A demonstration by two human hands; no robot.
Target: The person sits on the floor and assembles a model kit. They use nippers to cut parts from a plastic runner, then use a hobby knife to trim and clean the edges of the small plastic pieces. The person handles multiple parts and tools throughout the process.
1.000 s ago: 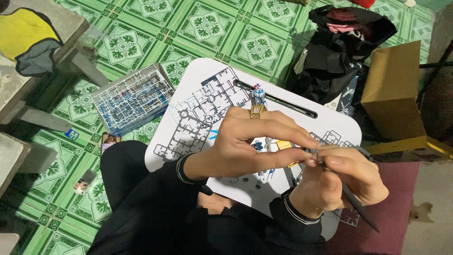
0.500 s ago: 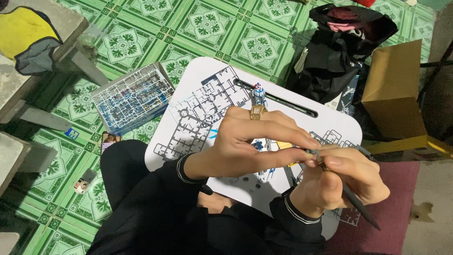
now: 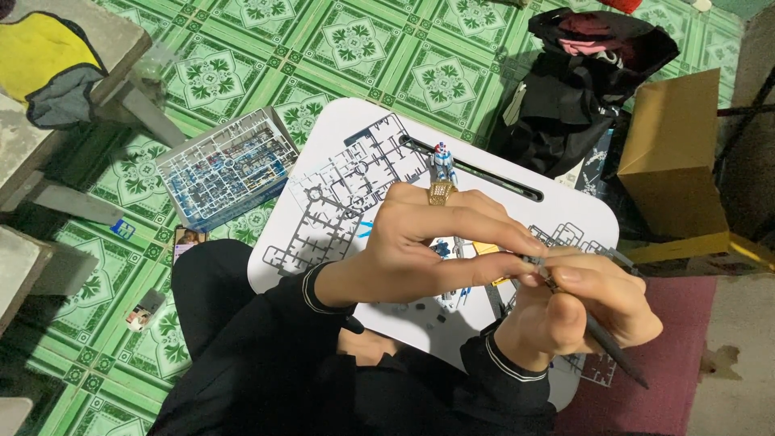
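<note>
Seated on a green patterned tile floor (image 3: 242, 48), white lap tray (image 3: 339, 137) across the knees. Left hand (image 3: 428, 250) curled over the tray's middle, gold ring (image 3: 441, 192) on one finger, fingertips pinched shut on a small grey part (image 3: 534, 262) right where the two hands meet. Right hand (image 3: 585, 311) closed in a fist-like grip around a dark slim hobby knife (image 3: 609, 349), its handle running down and right past the tray's lower right corner; the working tip sits at the part, hidden between fingers, so contact cannot be told. Part held just above the tray's right half, not resting on it. Open room: tray's upper right corner bare, a long slot (image 3: 484, 173) cut along the far edge; floor to the far side open. Tray's near edge is covered by both forearms in black sleeves. One small blue and white figure (image 3: 442, 161) stands upright at the slot, just beyond the left knuckles. Grey part frames (image 3: 331, 202) spread over the tray's left half, more under the right hand; number unclear where they overlap. A few loose dark bits lie by the near edge. Off the tray, left: one clear box of parts frames (image 3: 226, 165) on the floor, just beside the tray's edge. Right: one black bag (image 3: 581, 89) and one brown cardboard box (image 3: 674, 153), both close against the tray's right side, crowding that edge. Dark red mat (image 3: 686, 355) under the right hand's side. Far left: grey concrete steps (image 3: 32, 194), one yellow cloth (image 3: 40, 56) on top.
</note>
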